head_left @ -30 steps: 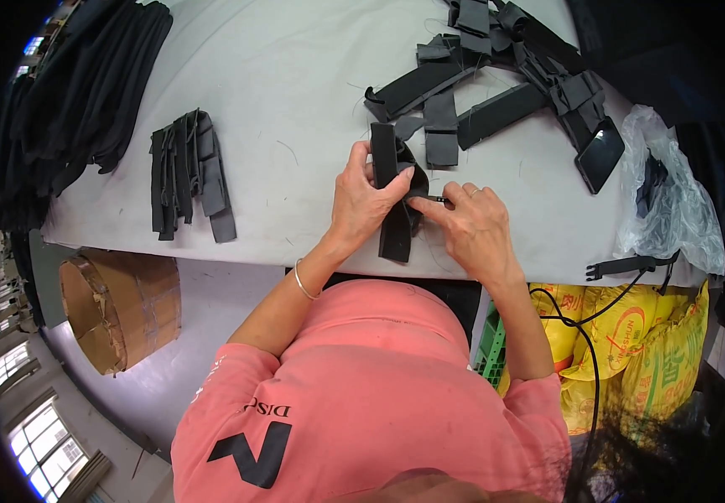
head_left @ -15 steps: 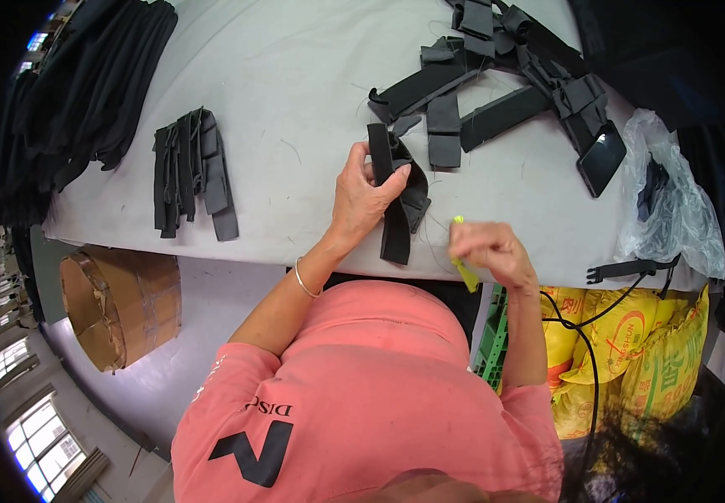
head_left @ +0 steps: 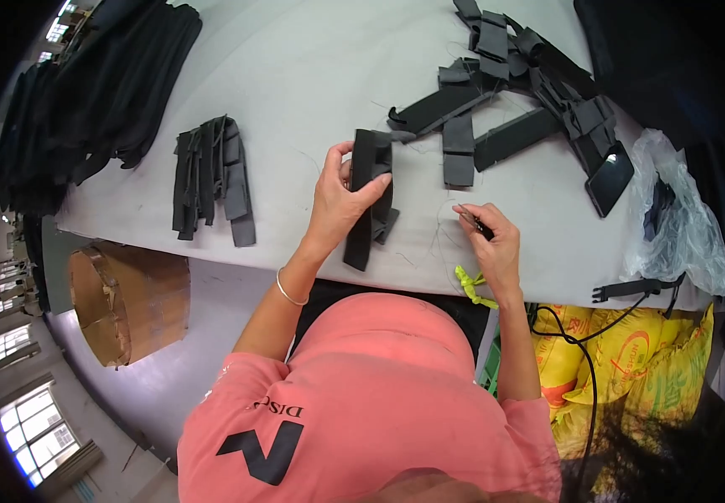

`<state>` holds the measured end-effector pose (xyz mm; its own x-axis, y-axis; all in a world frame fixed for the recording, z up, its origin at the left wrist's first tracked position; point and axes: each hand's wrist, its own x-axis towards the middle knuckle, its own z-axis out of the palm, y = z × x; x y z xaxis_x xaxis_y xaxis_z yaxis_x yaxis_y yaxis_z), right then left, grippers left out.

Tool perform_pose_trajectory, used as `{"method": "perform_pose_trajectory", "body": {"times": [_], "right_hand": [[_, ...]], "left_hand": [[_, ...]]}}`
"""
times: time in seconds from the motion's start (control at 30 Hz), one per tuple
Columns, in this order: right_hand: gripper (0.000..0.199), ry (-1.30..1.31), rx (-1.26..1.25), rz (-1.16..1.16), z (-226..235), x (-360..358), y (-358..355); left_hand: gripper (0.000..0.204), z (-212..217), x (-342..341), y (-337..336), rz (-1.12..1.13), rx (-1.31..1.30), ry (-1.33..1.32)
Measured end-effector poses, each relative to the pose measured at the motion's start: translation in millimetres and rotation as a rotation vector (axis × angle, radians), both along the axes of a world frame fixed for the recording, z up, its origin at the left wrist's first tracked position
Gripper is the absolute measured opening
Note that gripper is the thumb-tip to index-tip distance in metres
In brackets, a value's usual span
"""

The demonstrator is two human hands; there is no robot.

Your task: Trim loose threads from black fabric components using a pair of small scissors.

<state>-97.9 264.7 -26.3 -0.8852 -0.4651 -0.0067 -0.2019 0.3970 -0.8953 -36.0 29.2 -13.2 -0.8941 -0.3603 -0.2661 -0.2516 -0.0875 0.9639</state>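
Pinched in my left hand (head_left: pixel 341 201) is a folded black fabric strip (head_left: pixel 366 226), held above the table near its front edge. The thumb lies across its face and a second layer of the strip hangs behind. My right hand (head_left: pixel 495 247), to the right and apart from the strip, is closed around small dark thread snips (head_left: pixel 478 222) pointing up and left. A bright yellow-green tie (head_left: pixel 470 283) hangs beside that wrist. Loose threads (head_left: pixel 438 239) lie on the cloth between the hands.
Several black strips (head_left: pixel 505 138) lie heaped at the back right, with a phone (head_left: pixel 610 180) at their edge. A neat row of strips (head_left: pixel 211 180) and a dark fabric stack (head_left: pixel 119 92) are left. A clear plastic bag (head_left: pixel 689 239) and a buckle strap (head_left: pixel 631 289) lie right.
My left hand has shifted slightly left with the strip, which is now more squarely turned. My right hand has turned, bringing the snips into sight, and the yellow-green tie hangs lower.
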Motion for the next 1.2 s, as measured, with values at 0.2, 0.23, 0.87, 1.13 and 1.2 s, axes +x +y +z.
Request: {"method": "perform_pose_trajectory", "body": {"times": [0.2,0.23,0.87,1.13,1.2], "right_hand": [[0.025,-0.062,-0.267,-0.022,-6.6,7.4,-31.7],[0.027,-0.052,-0.230,-0.042,-12.2,9.0,-33.8],[0.039,0.180,-0.103,-0.047,-14.9,14.9,-35.6],[0.040,0.171,-0.104,-0.048,-13.7,15.3,-36.5],[0.040,0.156,-0.123,-0.041,-16.0,15.4,-36.3]], "left_hand": [[0.046,-7.0,-0.1,6.7,-0.010,-0.090,0.132],[0.039,-8.3,-0.6,6.0,-0.020,-0.016,0.128],[0.016,-16.3,7.2,-0.7,0.082,0.291,-0.052],[0.025,-2.8,9.0,0.9,0.025,0.242,-0.146],[0.028,-8.9,9.9,0.1,-0.033,0.210,-0.110]]}}
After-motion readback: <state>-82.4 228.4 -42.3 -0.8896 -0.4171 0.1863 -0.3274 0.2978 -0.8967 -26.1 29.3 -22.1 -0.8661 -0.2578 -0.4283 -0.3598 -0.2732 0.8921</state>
